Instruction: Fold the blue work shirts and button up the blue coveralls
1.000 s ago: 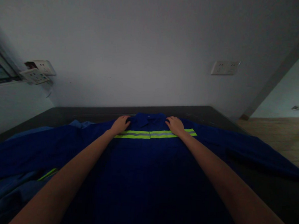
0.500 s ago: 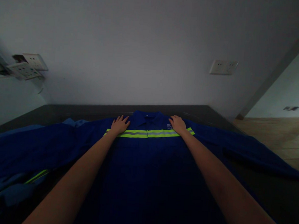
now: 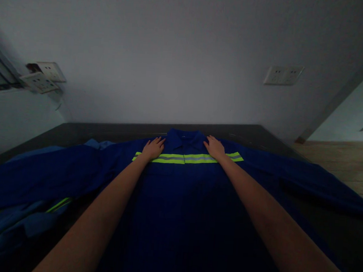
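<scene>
The near centre of the scene is being filled by a dark blue jacket (image 3: pixel 164 201), laid out front upward on a dark surface (image 3: pixel 244 131), its nearest part being obscured by shadow. At left, a lighter blue garment (image 3: pixel 38 221) with yellow-green stripes is being partly covered by the jacket's left sleeve (image 3: pixel 48 168); at right, the surface is being crossed by the right sleeve (image 3: pixel 288 168). Farther off, the chest is being spanned by a yellow-green band (image 3: pixel 170 159) with a grey centre line. At its far side, the cloth is being touched by both hands: the left hand (image 3: pixel 153 148) is being held flat, fingers spread, and the right hand (image 3: pixel 214 147) likewise, fingers extended. The collar (image 3: pixel 187 139) is being framed between them. Beyond, the surface is being backed by a pale wall (image 3: pixel 173 69), by which a socket plate (image 3: pixel 284 75) is being carried at right.
</scene>
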### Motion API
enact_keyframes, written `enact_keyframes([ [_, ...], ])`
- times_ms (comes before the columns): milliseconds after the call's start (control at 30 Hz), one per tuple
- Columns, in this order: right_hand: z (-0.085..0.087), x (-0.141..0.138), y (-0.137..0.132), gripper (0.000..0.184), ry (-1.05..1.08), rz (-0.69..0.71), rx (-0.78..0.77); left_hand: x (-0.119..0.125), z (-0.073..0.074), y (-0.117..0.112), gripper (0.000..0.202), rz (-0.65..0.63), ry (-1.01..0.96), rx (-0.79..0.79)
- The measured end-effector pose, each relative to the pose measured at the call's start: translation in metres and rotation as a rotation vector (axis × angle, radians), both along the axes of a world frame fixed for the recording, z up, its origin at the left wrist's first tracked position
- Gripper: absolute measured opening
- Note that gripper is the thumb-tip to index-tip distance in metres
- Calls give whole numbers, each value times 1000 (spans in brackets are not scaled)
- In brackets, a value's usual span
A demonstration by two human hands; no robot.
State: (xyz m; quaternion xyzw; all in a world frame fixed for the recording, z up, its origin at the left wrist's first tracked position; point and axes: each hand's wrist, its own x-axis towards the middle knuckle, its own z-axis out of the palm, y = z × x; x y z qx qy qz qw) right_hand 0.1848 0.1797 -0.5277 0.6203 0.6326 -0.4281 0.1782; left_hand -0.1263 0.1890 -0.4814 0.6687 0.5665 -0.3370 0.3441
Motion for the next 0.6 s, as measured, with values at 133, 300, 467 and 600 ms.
enact_keyframes([
  [133, 7, -8, -9, 41, 8, 41, 47, -2, -4, 1, 53, 2, 1, -1],
  [300, 6, -10, -16, 43, 14, 51, -56, -1, -11, 3, 54, 80, 55, -49],
  [467, 13, -5, -6, 45, -24, -53, -2, 2, -9, 4, 54, 138, 42, -10],
  [600, 14, -11, 0, 47, 51, -77, 141, 19, -7, 5, 55, 204, -30, 167],
])
